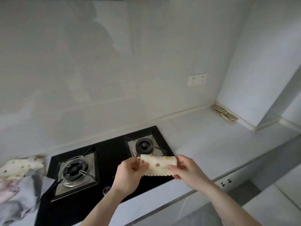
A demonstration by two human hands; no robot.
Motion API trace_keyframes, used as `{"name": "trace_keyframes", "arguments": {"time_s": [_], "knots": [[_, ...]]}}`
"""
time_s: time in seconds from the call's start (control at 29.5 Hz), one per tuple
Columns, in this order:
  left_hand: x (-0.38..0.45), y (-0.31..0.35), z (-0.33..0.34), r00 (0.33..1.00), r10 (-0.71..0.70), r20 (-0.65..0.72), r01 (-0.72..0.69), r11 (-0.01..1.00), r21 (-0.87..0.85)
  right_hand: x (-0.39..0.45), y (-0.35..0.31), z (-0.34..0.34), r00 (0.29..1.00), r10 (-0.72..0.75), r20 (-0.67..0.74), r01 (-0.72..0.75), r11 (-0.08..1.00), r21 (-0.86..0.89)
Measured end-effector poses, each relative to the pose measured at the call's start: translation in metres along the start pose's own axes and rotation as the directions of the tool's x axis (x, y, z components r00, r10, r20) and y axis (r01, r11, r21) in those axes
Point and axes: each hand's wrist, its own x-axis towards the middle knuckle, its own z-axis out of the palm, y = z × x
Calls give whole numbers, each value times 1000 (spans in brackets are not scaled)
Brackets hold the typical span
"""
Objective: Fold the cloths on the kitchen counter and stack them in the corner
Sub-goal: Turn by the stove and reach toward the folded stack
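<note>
A small cream cloth with coloured dots (158, 165) is folded over and held in the air above the right burner of the black stove. My left hand (130, 172) pinches its left end and my right hand (185, 170) pinches its right end. Its zigzag edge hangs down. A heap of unfolded cloths (17, 181), one dotted cream, others grey and pink, lies on the counter at the far left. In the far right corner of the counter rests a folded checked cloth (225, 113) against the wall.
The black two-burner gas stove (114, 154) sits in the pale counter (211, 144) between the heap and the corner. A double wall socket (197, 79) is on the back wall. The counter's front edge runs diagonally at the right.
</note>
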Motion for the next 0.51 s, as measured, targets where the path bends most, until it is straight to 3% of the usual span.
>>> {"name": "trace_keyframes", "arguments": {"time_s": [0.27, 0.51], "knots": [[65, 81, 139, 999, -47, 25, 47, 999, -1, 13, 46, -156, 996, 71, -57, -70, 997, 16], [119, 117, 186, 997, -81, 16, 78, 988, 130, 46, 62, -218, 990, 108, -92, -111, 994, -22]]}}
